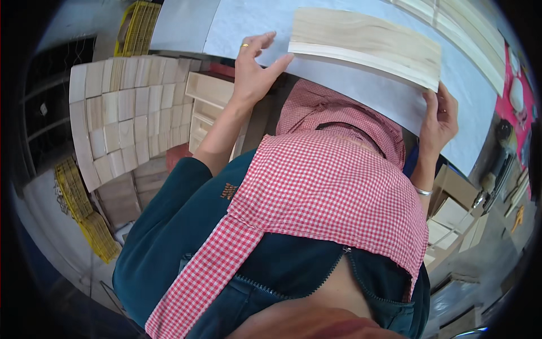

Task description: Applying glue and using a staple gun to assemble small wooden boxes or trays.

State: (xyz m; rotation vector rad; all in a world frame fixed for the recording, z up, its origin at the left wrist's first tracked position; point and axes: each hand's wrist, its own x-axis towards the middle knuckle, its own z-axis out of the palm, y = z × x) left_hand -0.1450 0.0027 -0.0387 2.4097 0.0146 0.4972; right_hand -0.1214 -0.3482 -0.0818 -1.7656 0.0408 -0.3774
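Note:
A pale wooden board (pixel 367 42) with a lighter front edge lies or is held just above the light grey tabletop (pixel 350 79); I cannot tell whether it rests there. At its right end, my right hand (pixel 439 121) grips the near corner between thumb and fingers. Beside the left end is my left hand (pixel 257 70), open, its fingers apart and curved. The left thumb tip comes close to the board's near corner, and whether it touches cannot be made out. A ring shows on the left hand, a bracelet on the right wrist.
Left of me stands a large stack of wooden blocks (pixel 132 113), with open wooden boxes (pixel 206 96) beside it. Yellow crates (pixel 138 25) are farther left. Long wooden strips (pixel 468 39) lie at the table's far right, near a pink cloth (pixel 515 96). A cardboard box (pixel 454 192) sits lower right.

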